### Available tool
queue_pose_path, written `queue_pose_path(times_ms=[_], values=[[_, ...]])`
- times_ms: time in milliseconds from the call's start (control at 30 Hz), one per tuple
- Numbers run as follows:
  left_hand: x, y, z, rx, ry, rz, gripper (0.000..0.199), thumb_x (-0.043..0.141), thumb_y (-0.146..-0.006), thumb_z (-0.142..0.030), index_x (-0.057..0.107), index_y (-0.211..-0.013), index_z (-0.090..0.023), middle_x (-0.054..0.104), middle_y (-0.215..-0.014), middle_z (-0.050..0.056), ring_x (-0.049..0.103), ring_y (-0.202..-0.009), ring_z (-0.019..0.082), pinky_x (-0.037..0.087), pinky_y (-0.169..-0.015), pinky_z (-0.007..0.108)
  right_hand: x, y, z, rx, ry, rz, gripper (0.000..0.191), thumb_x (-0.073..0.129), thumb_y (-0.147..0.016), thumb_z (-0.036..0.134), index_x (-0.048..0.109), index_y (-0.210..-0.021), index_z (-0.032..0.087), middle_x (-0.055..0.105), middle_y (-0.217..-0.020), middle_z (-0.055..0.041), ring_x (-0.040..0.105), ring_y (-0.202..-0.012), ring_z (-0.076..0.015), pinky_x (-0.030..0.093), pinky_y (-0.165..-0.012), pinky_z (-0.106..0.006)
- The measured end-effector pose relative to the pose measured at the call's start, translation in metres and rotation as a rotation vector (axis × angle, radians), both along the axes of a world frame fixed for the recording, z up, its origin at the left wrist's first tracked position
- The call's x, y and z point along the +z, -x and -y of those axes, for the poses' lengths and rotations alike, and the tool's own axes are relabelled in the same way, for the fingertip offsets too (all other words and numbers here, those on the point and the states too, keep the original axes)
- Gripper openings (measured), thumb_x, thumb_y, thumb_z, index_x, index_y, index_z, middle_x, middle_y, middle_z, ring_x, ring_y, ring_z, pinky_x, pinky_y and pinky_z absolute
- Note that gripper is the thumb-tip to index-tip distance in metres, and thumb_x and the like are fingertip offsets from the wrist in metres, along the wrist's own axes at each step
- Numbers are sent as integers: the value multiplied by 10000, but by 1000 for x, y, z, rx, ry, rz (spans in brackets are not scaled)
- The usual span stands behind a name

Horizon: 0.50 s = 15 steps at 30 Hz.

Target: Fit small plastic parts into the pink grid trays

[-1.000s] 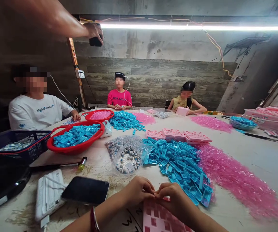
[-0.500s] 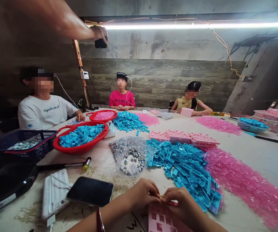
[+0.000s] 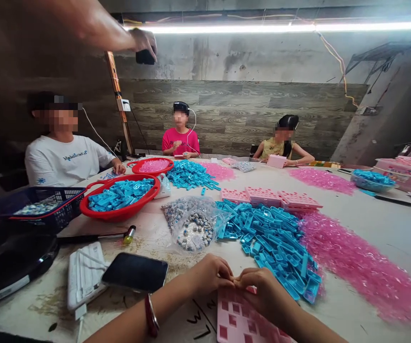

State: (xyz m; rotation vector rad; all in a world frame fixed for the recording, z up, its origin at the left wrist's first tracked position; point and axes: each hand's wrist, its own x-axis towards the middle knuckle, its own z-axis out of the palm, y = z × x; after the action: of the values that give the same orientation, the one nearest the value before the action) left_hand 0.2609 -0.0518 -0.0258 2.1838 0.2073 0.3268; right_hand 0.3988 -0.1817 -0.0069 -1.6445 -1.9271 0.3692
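My left hand [image 3: 210, 276] and my right hand [image 3: 257, 288] meet fingertip to fingertip over the far edge of a pink plastic tray with rectangular openings [image 3: 239, 317]. Both hands have their fingers pinched together; whatever is between them is hidden or too small to make out. The tray lies on the table under my hands, its right part covered by my right forearm. Just beyond my hands spreads a heap of blue plastic pieces [image 3: 273, 243]. A clear bag of small metallic and blue parts [image 3: 194, 233] lies behind my left hand.
A phone [image 3: 137, 271] and a white power bank [image 3: 86, 274] lie left of my arm, near a hammer [image 3: 129, 234]. Pink clear pieces [image 3: 359, 267] spread rightward. Red basket [image 3: 119, 212], stacked pink trays [image 3: 262, 197] stand farther back. Three people sit opposite; another person's arm [image 3: 101, 26] reaches overhead.
The view has tilted and shifted slightly, showing more of the pink tray. My hands stay pinched together at its far edge. The person in the pink shirt has raised one hand.
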Motion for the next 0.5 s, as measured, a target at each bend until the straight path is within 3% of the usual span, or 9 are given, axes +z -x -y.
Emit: queue_pose_path(times_ms=[300,500], values=[[-6,4,-4,-81,-197,104,210,637,-829,-314,738,-765,-141,713,-831,96,638,-765,170,474,-723,242,6,0,-1,-35,27,38,188,619,-779,96,685,-615,160,667,-629,-39,604,-570,-133,395,-552,-210],[1,4,-7,-130,-138,94,318,625,-822,-442,735,-762,-150,714,-834,89,643,-774,165,483,-736,249,11,6,1,-64,17,91,156,638,-748,61,707,-645,155,694,-668,-56,627,-593,-145,430,-579,-219]])
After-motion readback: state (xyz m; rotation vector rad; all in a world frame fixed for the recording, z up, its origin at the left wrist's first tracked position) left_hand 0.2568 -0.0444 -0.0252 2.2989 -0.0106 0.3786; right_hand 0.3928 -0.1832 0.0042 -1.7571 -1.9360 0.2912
